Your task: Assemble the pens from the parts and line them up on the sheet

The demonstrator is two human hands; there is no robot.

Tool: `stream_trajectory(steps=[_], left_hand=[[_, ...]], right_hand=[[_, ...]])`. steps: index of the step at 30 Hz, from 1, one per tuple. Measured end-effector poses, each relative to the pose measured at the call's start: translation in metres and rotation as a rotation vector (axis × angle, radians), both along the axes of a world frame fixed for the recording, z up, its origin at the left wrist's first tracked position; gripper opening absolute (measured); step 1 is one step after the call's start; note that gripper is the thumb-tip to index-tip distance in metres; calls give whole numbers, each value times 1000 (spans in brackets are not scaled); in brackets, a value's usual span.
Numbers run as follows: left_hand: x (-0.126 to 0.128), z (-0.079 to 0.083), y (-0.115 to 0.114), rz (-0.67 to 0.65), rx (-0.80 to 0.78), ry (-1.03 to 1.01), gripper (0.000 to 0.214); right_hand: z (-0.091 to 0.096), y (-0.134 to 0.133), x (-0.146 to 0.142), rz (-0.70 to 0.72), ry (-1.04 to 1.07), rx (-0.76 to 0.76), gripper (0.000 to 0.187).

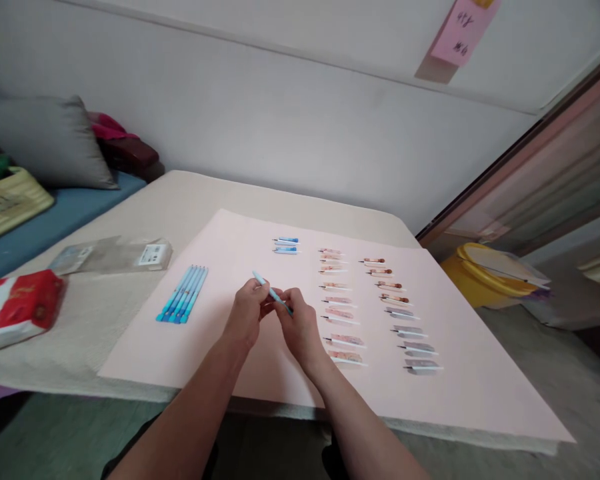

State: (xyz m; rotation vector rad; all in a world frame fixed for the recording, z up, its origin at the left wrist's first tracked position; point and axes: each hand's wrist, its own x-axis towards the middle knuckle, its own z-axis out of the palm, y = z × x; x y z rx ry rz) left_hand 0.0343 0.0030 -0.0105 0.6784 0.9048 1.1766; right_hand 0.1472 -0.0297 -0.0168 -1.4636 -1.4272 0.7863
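Both hands meet over a pink sheet (pixel 220 247) on a low table. My left hand (pixel 248 311) and my right hand (pixel 300 327) are closed on one light-blue pen (pixel 271 293), which points up and to the left between them. Several blue pens (pixel 183 293) lie side by side on the sheet to the left of my hands. Two short blue pieces (pixel 286 245) lie further back. Right of my hands, two columns of small patterned clips with white pins (pixel 345 312) and darker ones (pixel 405 313) are laid out in rows.
A clear plastic package (pixel 113 255) and a red and white tissue pack (pixel 17 308) lie on the table at the left. Beyond are a grey pillow (pixel 45 140) and a yellow box (pixel 7 200). A yellow bucket (pixel 480 273) stands on the floor at the right.
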Motion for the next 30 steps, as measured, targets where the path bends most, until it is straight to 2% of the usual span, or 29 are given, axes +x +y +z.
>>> stream_trajectory(steps=[4, 6, 10, 16, 18, 23, 30], left_hand=[[-3, 1, 1, -74, 43, -30, 25], [-3, 2, 1, -95, 47, -43, 23], [0, 5, -1, -72, 40, -35, 21], [1, 6, -1, 72, 30, 96, 25], [-1, 6, 0, 95, 24, 72, 22], [-3, 9, 0, 78, 42, -5, 30], [-3, 9, 1, 138, 38, 103, 23]], right_hand=[[2, 2, -1, 0, 253, -73, 11], [4, 3, 0, 25, 294, -100, 13], [6, 1, 0, 43, 182, -35, 20], [2, -3, -3, 30, 4, 20, 23], [0, -2, -4, 32, 18, 14, 22], [1, 0, -3, 37, 112, -10, 22], [1, -1, -5, 54, 142, -53, 20]])
